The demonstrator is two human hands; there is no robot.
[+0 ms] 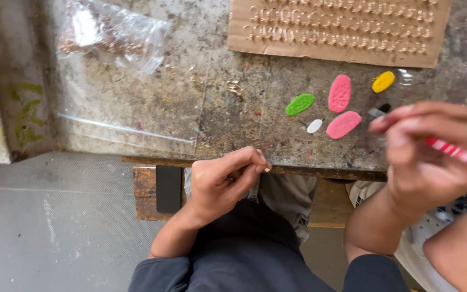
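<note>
My left hand (224,181) hovers at the front edge of the worn worktable (217,108), thumb and forefinger pinched on a tiny pale piece (266,167) too small to identify. My right hand (425,157), blurred, grips a red-and-white striped brush (460,154) whose metal-collared tip (377,112) points left. The tip is just right of several oval paint dabs: green (300,104), two pink (340,93) (344,125), yellow (383,81) and a small white one (314,126).
A cardboard sheet (341,27) carrying rows of small ring-shaped pieces lies at the back right. A clear plastic bag (112,32) of small brownish pieces sits at the back left, with a flat plastic sheet (131,119) below it. A bare limb (460,254) shows at the lower right.
</note>
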